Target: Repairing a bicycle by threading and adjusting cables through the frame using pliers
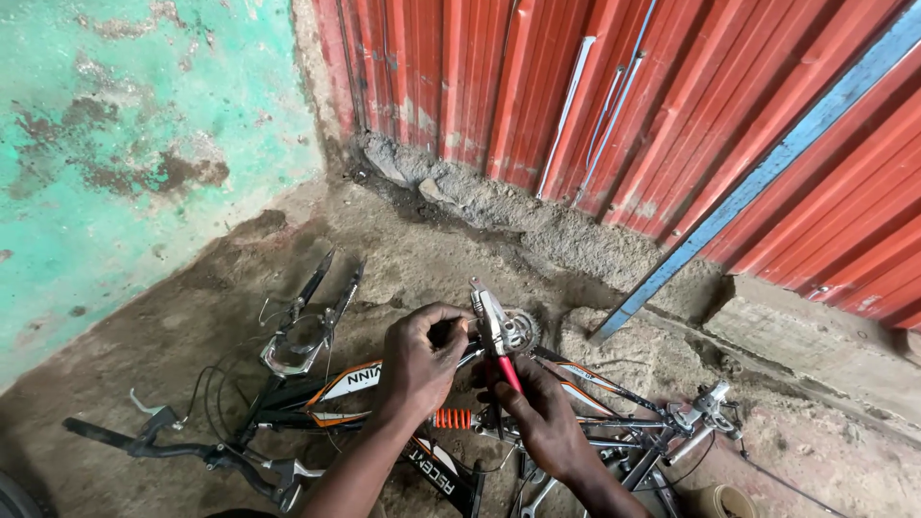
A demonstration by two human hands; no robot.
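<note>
My right hand point(539, 418) grips red-handled pliers point(494, 331) with the jaws pointing up, closed near a small toothed sprocket point(519, 331) on a bicycle frame. My left hand point(419, 361) is curled around a part just left of the pliers' jaws, fingers touching it. Below both hands lies the black, white and orange bicycle frame point(355, 386) on the ground, with an orange coil spring point(453, 418) between my wrists. What exactly the left fingers pinch is hidden.
Black handlebars with brake levers point(182, 443) lie at lower left, a fork point(309, 321) sticks up behind the frame. A red corrugated metal wall point(672, 115) with a blue bar point(767, 173) stands behind. A green peeling wall point(134, 144) is left. More bicycle parts point(691, 422) lie right.
</note>
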